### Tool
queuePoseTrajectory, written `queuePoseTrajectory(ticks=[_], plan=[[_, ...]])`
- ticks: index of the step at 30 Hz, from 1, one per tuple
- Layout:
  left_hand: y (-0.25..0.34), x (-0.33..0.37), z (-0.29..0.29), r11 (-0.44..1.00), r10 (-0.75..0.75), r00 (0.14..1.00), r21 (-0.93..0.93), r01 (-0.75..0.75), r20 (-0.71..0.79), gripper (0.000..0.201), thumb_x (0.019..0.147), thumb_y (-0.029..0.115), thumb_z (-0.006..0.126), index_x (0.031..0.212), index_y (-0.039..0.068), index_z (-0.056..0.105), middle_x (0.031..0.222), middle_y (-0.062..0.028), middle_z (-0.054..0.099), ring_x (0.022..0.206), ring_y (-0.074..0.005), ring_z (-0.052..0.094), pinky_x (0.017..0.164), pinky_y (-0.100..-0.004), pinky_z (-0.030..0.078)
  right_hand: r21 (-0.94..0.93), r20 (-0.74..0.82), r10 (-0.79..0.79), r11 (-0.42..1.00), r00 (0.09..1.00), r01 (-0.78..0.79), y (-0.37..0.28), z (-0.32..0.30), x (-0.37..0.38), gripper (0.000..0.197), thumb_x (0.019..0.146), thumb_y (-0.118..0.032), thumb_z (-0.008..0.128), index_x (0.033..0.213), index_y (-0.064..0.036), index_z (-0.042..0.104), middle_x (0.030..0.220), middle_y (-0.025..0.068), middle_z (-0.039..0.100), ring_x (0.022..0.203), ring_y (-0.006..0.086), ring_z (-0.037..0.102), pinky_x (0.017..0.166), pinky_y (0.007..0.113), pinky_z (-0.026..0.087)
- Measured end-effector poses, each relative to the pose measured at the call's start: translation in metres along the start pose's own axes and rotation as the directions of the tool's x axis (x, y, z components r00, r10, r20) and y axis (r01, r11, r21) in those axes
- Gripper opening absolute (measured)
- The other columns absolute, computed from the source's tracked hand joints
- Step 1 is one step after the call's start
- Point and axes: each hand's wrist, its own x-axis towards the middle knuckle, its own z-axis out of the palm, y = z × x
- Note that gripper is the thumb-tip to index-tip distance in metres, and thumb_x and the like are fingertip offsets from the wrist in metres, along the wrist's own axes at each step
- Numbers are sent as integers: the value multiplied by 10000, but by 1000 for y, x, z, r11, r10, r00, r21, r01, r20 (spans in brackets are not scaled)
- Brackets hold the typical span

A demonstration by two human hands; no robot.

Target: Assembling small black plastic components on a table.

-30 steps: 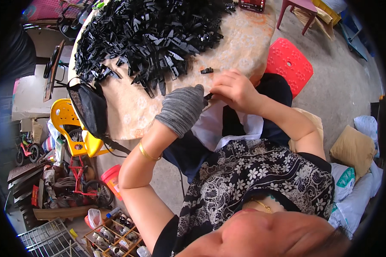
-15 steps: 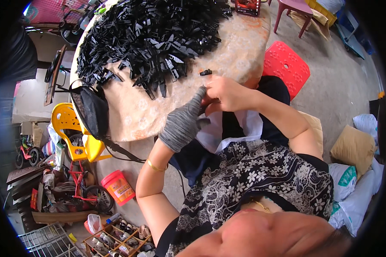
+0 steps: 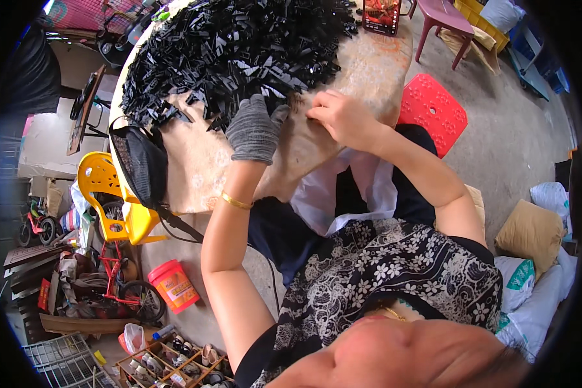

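A large heap of small black plastic pieces (image 3: 233,52) covers the far part of the round table. My left hand (image 3: 253,132), in a grey knitted glove, reaches to the heap's near edge. Its fingers are stretched out over the pieces, with the thumb apart. To its right, my bare right hand (image 3: 348,121) is low over the tablecloth, fingers bent and thumb drawn in near the fingertips. Whatever those fingers hold, if anything, is hidden.
The patterned tablecloth (image 3: 197,168) carries a phone (image 3: 381,15) at the far right and a black mesh bag (image 3: 139,167) at the left edge. Around the table stand a red stool (image 3: 434,115), a yellow chair (image 3: 100,184) and a red bucket (image 3: 174,286). Sacks (image 3: 530,226) lie at right.
My hands have come apart from above my lap. The left went forward and left to the heap; the right moved forward onto the table, where a small black piece had been lying.
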Motion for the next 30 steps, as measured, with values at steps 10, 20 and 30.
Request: queuePoseTrajectory(ticks=[10,20,30], plan=[[-2,-27,-7,969,189,900,-76,-236,-393,207,752,170,717,934,92,658,987,-136,606,918,-311,574,788,-387,479,264,30,65,962,997,-70,-5,-9,-5,167,722,-13,615,879,-43,664,856,118,587,858,303,576,769,383,466],[-2,-68,-10,855,298,949,-413,-312,-99,259,782,207,673,1001,75,640,846,-151,649,747,-344,627,649,-409,491,360,48,85,928,995,-97,-11,-12,-10,150,713,-44,667,862,-64,669,848,97,598,868,296,580,770,368,472],[5,-68,-20,898,314,948,-309,-312,-44,204,793,242,637,938,99,654,767,-137,624,677,-333,613,603,-409,481,358,5,38,933,999,-37,-12,-10,-11,173,705,4,679,874,-34,665,851,92,604,823,285,585,729,360,469]])
